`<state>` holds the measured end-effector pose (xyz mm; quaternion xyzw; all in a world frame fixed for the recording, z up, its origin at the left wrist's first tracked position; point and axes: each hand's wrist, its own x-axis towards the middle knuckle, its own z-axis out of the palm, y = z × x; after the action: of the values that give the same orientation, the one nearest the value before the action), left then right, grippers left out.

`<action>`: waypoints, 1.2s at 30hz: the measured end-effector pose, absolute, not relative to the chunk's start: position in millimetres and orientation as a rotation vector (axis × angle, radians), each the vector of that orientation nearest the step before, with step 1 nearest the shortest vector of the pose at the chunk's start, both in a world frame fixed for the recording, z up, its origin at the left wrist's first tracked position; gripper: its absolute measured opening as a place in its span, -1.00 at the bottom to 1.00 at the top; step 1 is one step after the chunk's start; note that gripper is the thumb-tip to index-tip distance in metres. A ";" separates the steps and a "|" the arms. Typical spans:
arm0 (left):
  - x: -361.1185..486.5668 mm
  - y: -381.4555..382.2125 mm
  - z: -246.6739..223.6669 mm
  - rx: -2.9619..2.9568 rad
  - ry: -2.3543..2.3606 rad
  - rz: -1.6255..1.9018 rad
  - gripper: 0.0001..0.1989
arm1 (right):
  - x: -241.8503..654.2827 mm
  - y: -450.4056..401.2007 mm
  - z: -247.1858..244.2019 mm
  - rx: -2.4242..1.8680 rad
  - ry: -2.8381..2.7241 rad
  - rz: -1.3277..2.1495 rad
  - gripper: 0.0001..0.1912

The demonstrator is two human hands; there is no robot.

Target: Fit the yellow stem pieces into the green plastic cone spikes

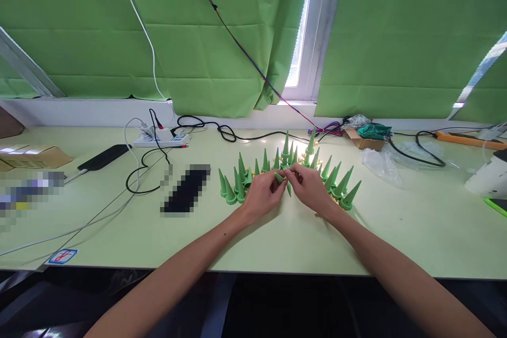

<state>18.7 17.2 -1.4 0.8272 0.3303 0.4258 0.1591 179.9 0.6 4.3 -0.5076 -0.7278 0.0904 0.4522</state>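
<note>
My left hand (263, 193) is closed in a pinch on a small green cone (279, 177), which lies tilted between thumb and fingers. Right beside it, my right hand (311, 185) has its thumb and fingertips pressed together, meeting the left fingertips; what they grip is too small and hidden to make out. Around and behind both hands stand several green cones with round bases, among them a cluster on the left (230, 194) and a slanted cone on the right (350, 196). Small yellowish pieces show between the cones, partly covered by my hands.
Left of the cones lies a dark pixelated rectangle (187, 189). Cables run from a white power strip (160, 138) across the table (158, 243). A small cardboard box (362, 140) with plastic wrapping stands at the back right. Cardboard packages (35, 156) sit far left.
</note>
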 end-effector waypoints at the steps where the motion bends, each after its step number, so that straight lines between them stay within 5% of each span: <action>1: 18.8 17.2 -1.4 2.365 0.942 1.220 -0.86 | 179.7 0.7 4.1 -1.253 -1.794 0.221 -0.65; 36: 18.0 17.8 -1.3 2.367 0.931 1.219 -0.90 | 179.0 3.1 0.5 -1.332 -1.779 0.205 -0.53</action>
<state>18.0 17.8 -1.3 0.8284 0.3258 0.4267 0.1599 179.0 3.1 0.5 -0.5362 -0.7159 0.0824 0.4394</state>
